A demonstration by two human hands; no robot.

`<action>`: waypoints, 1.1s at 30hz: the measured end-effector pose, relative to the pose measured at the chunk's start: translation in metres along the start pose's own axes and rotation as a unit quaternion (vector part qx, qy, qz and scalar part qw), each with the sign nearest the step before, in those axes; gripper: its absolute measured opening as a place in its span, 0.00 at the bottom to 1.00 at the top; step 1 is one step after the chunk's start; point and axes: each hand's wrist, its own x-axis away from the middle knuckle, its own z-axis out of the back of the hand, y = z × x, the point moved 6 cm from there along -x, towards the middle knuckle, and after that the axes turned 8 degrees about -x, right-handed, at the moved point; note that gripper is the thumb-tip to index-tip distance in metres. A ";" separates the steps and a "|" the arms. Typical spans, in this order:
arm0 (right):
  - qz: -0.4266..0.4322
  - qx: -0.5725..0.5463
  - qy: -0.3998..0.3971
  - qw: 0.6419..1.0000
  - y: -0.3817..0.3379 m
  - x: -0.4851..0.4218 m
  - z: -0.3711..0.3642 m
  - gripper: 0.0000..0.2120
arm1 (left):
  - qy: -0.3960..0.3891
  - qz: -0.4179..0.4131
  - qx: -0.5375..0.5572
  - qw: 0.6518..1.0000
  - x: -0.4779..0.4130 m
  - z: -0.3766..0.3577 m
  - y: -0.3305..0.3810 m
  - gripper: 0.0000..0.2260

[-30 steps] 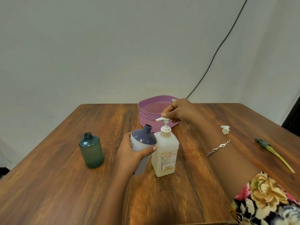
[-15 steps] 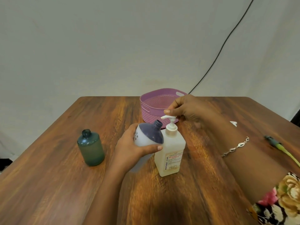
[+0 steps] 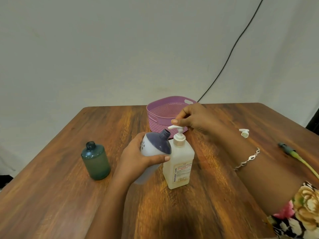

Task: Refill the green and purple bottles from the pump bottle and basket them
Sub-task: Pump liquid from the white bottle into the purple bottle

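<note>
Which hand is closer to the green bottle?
Left. The left hand, gripping the purple bottle, is just right of the green bottle; the right hand is farther right, over the pump bottle.

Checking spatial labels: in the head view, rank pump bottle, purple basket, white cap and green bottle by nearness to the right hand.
1. pump bottle, under the right hand
2. purple basket, just behind
3. white cap, to its right
4. green bottle, far left
</note>
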 end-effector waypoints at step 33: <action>0.201 0.188 0.100 0.956 -0.011 0.027 0.004 0.04 | -0.039 -0.012 0.013 0.999 -0.009 0.003 0.017 0.35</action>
